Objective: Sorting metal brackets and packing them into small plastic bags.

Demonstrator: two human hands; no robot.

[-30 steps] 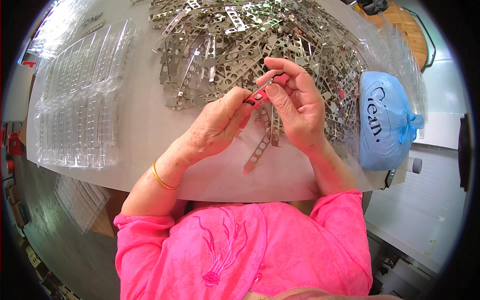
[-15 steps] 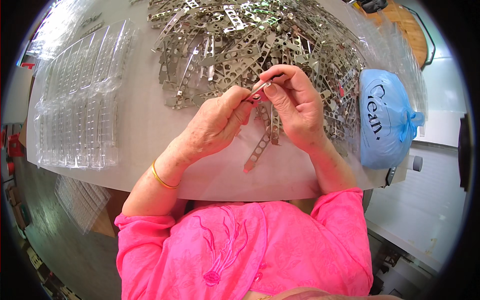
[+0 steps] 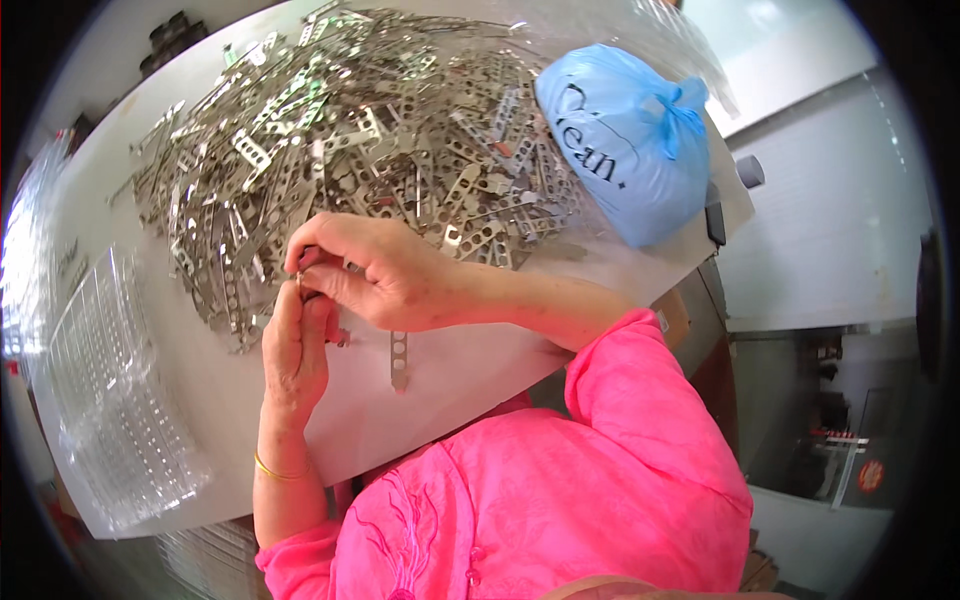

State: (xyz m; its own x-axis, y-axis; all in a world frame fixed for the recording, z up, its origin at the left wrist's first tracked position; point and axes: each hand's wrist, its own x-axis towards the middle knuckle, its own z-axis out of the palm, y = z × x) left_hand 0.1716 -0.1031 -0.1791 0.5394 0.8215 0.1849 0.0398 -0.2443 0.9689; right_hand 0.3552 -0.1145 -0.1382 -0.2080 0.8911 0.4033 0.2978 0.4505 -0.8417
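Note:
My left hand [image 3: 293,350] is closed, its thumb and fingers pinching a small metal strip [image 3: 301,284] that my fingers mostly hide. From the right, my right hand [image 3: 380,275] reaches across, thumb and forefinger pressed on the same strip at the left hand's fingertips. Just beyond both hands spreads a large heap of flat metal strips [image 3: 385,150] punched with round holes. One loose perforated strip [image 3: 399,360] lies on the table under my right wrist, pointing toward me.
Clear plastic trays [image 3: 125,400] are stacked on the left of the white table [image 3: 365,425]. A tied blue plastic bag [image 3: 625,145] stands at the right of the heap. Clear plastic sheeting [image 3: 690,40] lies behind the bag.
The view has turned, and the heap and bag now appear farther left. Both hands, still together on the strip, have swung left toward the trays. My right forearm now lies across the table.

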